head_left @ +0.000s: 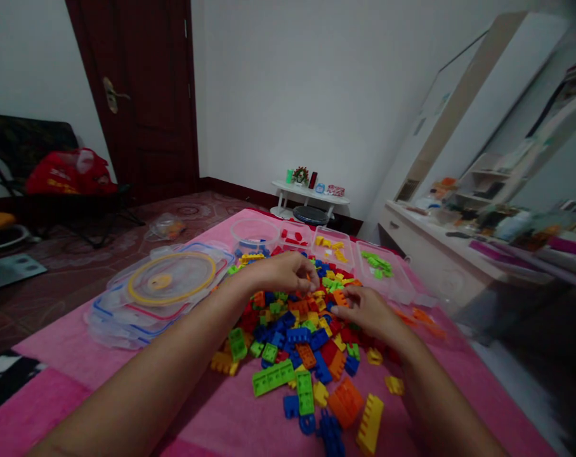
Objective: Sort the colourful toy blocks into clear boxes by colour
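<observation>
A heap of mixed building bricks (297, 336) in red, blue, yellow, green and orange covers the middle of the pink-covered table (212, 406). My left hand (290, 271) is over the far side of the heap, its fingers curled downward and pressed together; whatever they hold is hidden. On the right side of the heap, my right hand (366, 310) has its thumb and forefinger around an orange brick (340, 298). Closer to me lie a long green brick (273, 378), a long yellow brick (370, 424) and a large orange brick (346, 402).
Behind the heap stand a clear round tub (254, 227) and clear boxes with red (295, 237), yellow (332, 247) and green pieces (377, 264). Orange pieces (428, 322) sit at the right. Stacked clear lids (150, 298) lie left. A white dresser (431, 254) flanks the table.
</observation>
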`<move>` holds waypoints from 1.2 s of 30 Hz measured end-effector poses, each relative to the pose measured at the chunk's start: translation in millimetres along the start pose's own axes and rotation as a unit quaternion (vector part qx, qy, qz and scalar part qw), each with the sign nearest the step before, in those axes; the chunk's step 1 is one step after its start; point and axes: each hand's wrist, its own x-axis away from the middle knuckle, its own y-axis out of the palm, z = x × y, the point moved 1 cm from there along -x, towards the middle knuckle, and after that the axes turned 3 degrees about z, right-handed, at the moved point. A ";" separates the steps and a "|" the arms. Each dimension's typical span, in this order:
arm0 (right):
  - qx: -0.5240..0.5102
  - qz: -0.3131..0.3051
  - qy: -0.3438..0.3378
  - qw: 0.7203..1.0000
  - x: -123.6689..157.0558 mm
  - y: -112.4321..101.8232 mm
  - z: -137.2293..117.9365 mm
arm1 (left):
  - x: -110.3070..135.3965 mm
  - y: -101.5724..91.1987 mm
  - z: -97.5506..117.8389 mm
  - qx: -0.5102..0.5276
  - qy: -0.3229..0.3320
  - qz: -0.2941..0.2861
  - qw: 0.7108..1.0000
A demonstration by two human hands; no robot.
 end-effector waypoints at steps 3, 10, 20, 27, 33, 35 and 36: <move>-0.026 0.008 -0.004 1.000 0.6 -5.7 -7.9 | 14.6 -24.2 -7.2 -0.242 -0.068 0.014 0.968; -0.063 0.028 -0.015 0.998 6.6 -10.6 -26.0 | 18.3 -22.2 -22.6 -0.425 -0.167 -0.027 0.889; -0.150 0.052 -0.034 0.987 10.3 -8.6 -36.0 | 12.4 -21.7 -30.9 -0.273 -0.079 0.097 0.954; -0.200 0.107 -0.058 0.972 13.8 -6.6 -47.7 | -1.6 0.3 -14.4 0.042 -0.027 0.071 0.996; -0.176 0.168 -0.109 0.964 16.3 -6.9 -52.2 | -7.4 18.8 -8.3 0.193 -0.047 0.056 0.978; -0.138 0.191 -0.111 0.966 16.4 -8.2 -51.9 | -8.5 23.6 -8.1 0.205 -0.054 0.057 0.976; -0.119 0.198 -0.109 0.967 16.0 -10.7 -50.7 | -9.0 25.6 -8.0 0.212 -0.058 0.057 0.974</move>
